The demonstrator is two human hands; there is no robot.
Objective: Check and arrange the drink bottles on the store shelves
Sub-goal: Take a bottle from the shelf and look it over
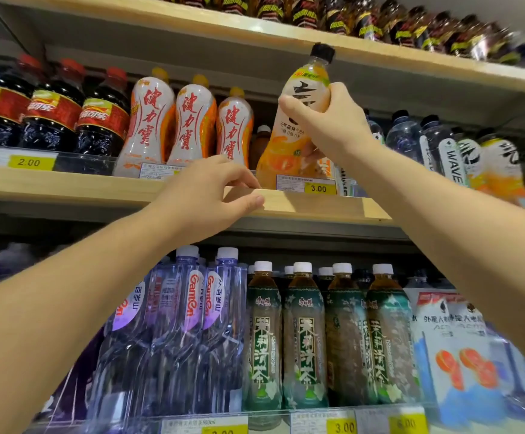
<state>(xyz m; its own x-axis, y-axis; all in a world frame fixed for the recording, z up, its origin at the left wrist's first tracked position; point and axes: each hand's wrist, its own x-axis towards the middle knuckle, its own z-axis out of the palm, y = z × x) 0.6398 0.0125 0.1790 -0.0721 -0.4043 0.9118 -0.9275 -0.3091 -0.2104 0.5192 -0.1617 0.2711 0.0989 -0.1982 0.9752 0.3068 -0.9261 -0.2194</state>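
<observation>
My right hand [327,120] grips an orange-and-white drink bottle with a black cap [298,98] around its waist, tilted slightly left at the front of the middle shelf [317,206]. My left hand [211,189] rests on that wooden shelf's front edge just left of the bottle, with its fingers lightly curled over the lip and its thumb against the face. It holds nothing. Three white-and-orange bottles with red lettering [189,123] stand to the left of the held bottle.
Dark cola bottles with red labels [51,111] fill the shelf's left end; clear and black-capped bottles [443,145] stand at its right. Below are water bottles [186,324], green tea bottles [305,336] and a white pack [455,349]. Dark bottles [380,20] line the top shelf.
</observation>
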